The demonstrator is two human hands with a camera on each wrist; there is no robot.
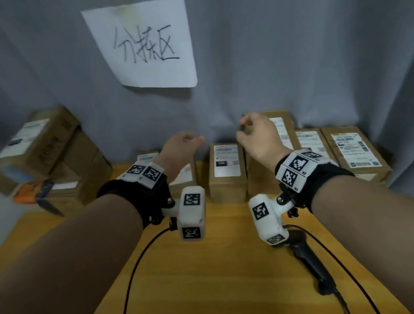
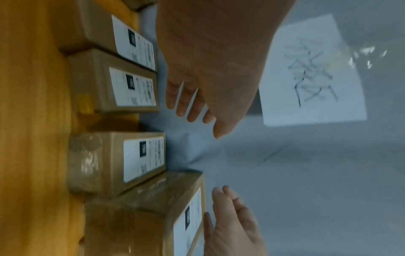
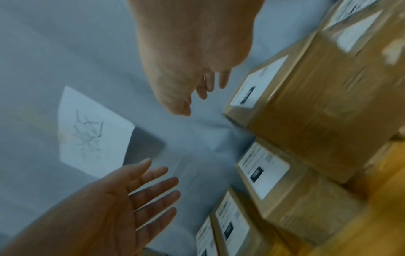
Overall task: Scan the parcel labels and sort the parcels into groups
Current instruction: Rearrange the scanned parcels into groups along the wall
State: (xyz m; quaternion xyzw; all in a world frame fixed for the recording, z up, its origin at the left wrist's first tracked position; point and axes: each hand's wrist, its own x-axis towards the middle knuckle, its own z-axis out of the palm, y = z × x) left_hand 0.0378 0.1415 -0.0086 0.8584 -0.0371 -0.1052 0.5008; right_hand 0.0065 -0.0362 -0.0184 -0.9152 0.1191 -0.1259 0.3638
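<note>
Brown cardboard parcels with white labels stand in a row along the back of the wooden table (image 1: 213, 271). A small parcel (image 1: 226, 172) (image 2: 140, 161) stands between my hands, with a taller parcel (image 1: 261, 174) (image 2: 153, 216) to its right. My left hand (image 1: 186, 141) (image 2: 197, 104) (image 3: 142, 194) hovers above the row with relaxed fingers and holds nothing. My right hand (image 1: 251, 131) (image 3: 197, 90) (image 2: 228, 216) hangs over the taller parcel, fingers loose, also empty. A black barcode scanner (image 1: 311, 261) lies on the table under my right forearm.
More parcels (image 1: 356, 151) fill the back right corner. A stack of bigger boxes (image 1: 42, 158) stands at the left edge. A paper sign (image 1: 143, 46) hangs on the grey curtain behind. Black cables (image 1: 135, 266) run across the tabletop.
</note>
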